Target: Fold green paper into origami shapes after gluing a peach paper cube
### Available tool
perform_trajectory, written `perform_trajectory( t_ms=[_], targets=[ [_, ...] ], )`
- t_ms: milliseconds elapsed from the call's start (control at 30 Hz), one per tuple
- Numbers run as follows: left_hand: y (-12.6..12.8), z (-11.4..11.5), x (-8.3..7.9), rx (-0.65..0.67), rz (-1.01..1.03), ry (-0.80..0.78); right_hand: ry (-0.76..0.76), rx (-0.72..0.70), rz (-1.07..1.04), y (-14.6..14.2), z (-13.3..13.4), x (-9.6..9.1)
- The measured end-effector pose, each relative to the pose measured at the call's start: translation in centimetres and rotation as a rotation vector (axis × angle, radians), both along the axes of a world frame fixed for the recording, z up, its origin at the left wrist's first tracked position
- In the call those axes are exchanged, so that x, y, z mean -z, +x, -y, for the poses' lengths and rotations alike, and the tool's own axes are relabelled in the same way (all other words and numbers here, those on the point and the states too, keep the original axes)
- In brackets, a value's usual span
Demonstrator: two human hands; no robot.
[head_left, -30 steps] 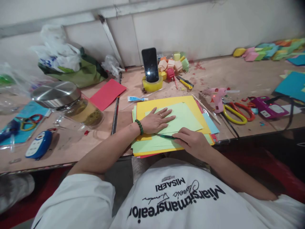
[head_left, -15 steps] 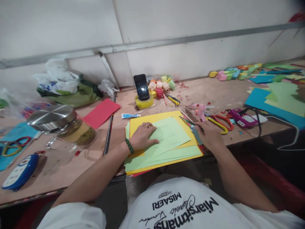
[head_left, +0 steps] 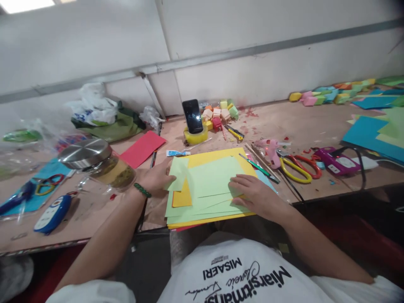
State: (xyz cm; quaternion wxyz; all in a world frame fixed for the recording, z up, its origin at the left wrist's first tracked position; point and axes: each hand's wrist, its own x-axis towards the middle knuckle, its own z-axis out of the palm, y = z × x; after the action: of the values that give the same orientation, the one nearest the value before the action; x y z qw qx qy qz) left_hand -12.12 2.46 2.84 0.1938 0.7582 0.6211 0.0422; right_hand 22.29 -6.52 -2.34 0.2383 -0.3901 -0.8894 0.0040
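Observation:
A stack of light green point(head_left: 211, 174) and yellow paper point(head_left: 217, 154) sheets lies in front of me at the table's edge. My left hand point(head_left: 159, 174) pinches a small light green paper piece point(head_left: 177, 170) over the stack's left side, beside a small yellow piece point(head_left: 183, 195). My right hand point(head_left: 254, 193) rests on the right part of the green sheets, fingers stretched out and nothing held. Just beyond it lies a slim green tool point(head_left: 260, 168) that looks like a craft knife.
To the right are a pink glue gun point(head_left: 269, 151), yellow-and-red scissors point(head_left: 298, 168) and a purple power strip point(head_left: 337, 162). A glass mug point(head_left: 110, 172) with a steel lid stands left, near a blue-white device point(head_left: 53, 214). A phone point(head_left: 192, 115) leans on a tape roll point(head_left: 195, 135).
My right hand has let go of the green tool and moved left onto the paper. My left hand has shifted left and lifted a small green piece. The view has turned slightly left.

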Motion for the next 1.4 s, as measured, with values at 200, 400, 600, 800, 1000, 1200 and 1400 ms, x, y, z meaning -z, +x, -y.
perform_trajectory(
  t_ms=[200, 400, 600, 800, 1000, 1200, 1400],
  targets=[
    [2.6, 2.1, 0.2, 0.034, -0.266, 0.419, 0.023, 0.034, 0.056, -2.0, 0.0, 0.3],
    [8.9, 5.2, 2.0, 0.522, -0.183, 0.402, -0.092, 0.017, 0.044, -4.1, 0.5, -0.2],
    [10.7, 6.3, 2.1, 0.505, -0.408, 0.314, -0.150, 0.034, -0.019, -1.2, 0.6, 0.5],
    [9.8, 6.8, 1.1, 0.281, -0.613, 0.252, -0.105, 0.144, -0.019, 1.8, 1.3, 1.3],
    [9.1, 6.5, 0.2, 0.246, -0.610, 0.290, 0.057, 0.050, 0.040, 1.2, 1.5, 0.7],
    [9.5, 8.3, 1.1, 0.487, -0.382, 0.393, 0.097, -0.011, 0.020, 1.7, 1.5, 0.0],
    [8.6, 9.2, 2.4, 0.534, -0.337, 0.385, 0.007, -0.010, -0.032, 2.9, 1.6, -0.5]
  ],
)
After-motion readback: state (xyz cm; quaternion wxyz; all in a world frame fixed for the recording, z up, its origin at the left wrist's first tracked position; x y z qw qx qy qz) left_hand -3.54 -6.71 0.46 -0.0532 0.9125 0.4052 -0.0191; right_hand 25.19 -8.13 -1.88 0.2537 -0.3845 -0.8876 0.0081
